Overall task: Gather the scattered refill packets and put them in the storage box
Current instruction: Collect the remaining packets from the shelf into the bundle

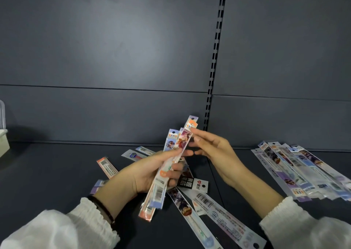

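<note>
The left hand (152, 170) is closed around a bundle of packets (167, 165), thumb laid across the front and fingers wrapped behind, so the bundle stands tilted with its top ends fanned up and to the right above the shelf (47, 172). The right hand (212, 152) meets that bundle at its upper end, thumb and forefinger pinching the top of the tallest packet while the other fingers curl loosely beneath. Directly under both hands, more packets (205, 203) lie scattered flat on the dark shelf, some crossing one another, with a few poking out beyond the left wrist. A second group of packets (296, 171) lies fanned out well to the right of the right hand. At the far left edge, a pale box (3, 140) is only partly in view.
</note>
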Motion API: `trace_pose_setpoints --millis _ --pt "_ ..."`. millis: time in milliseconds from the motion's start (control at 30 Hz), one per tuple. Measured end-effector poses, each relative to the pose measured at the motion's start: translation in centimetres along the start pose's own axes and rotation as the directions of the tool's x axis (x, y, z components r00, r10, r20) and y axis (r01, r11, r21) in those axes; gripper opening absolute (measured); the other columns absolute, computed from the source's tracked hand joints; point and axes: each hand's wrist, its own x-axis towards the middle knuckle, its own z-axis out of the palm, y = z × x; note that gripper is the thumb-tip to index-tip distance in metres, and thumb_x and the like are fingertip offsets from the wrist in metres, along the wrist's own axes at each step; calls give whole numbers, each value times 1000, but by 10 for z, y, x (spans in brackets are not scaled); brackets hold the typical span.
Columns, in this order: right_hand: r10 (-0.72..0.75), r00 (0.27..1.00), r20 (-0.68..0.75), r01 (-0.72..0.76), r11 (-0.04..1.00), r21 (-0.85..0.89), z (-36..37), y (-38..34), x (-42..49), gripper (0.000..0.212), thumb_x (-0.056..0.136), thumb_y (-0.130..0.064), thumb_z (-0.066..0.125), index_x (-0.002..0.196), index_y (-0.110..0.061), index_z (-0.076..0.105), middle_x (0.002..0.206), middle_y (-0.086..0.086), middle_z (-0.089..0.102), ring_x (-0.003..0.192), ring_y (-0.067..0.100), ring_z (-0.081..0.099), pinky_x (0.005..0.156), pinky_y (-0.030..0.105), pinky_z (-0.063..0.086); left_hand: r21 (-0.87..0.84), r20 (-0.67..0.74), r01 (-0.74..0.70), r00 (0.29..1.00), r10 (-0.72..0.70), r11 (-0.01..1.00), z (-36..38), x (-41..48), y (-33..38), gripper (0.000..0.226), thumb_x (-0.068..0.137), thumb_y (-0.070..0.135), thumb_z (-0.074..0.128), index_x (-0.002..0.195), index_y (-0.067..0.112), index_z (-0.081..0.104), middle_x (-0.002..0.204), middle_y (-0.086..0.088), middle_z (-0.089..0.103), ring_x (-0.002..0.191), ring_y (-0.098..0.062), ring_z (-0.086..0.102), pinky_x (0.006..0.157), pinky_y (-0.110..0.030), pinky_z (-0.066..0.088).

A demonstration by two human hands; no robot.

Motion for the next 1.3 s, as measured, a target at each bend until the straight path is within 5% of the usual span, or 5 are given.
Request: trace_pose_setpoints --millis 400,767,967,1167,1300 --pt "211 927 309 107 644 -758 -1 14 -5 44 70 -49 78 108 -32 66 113 -17 53 110 -1 43 85 10 34 -109 -400 -452 835 378 885 -28 -11 23 13 86 24 55 95 15 59 53 7 46 38 -5 42 50 -23 49" --pt "139 990 28 -97 810 -579 -15 13 3 20 74 -12 79 89 -20 67 91 1 72 85 13 66 70 21 50 -77 -449 -461 808 382 884 -23 -13 22 21 93 32 53 78 17 54 46 8 39 35 -5 37 39 -17 37" --pt "121 993 0 -113 927 -358 -26 2 6 22 75 -8 78 92 -20 74 96 -5 75 97 8 68 89 23 52 391 -612 -413 551 568 822 -12 -13 25 15 96 32 51 88 21 57 107 2 70 107 -14 57 92 -36 38" --pt "125 978 165 -82 965 -248 -21 -10 0 28 77 4 73 97 -17 75 92 -3 76 86 4 70 76 12 51 623 -438 -120 765 472 773 0 -19 25 31 97 35 48 118 13 56 105 -1 74 100 -17 66 85 -37 50" --pt "4 999 -32 -9 989 -149 -15 -9 1 46 75 4 75 106 -29 70 103 2 68 90 10 65 79 20 55 591 -318 31 927 197 806 6 -23 21 35 91 35 60 120 17 53 97 -9 75 79 -25 72 74 -39 59"
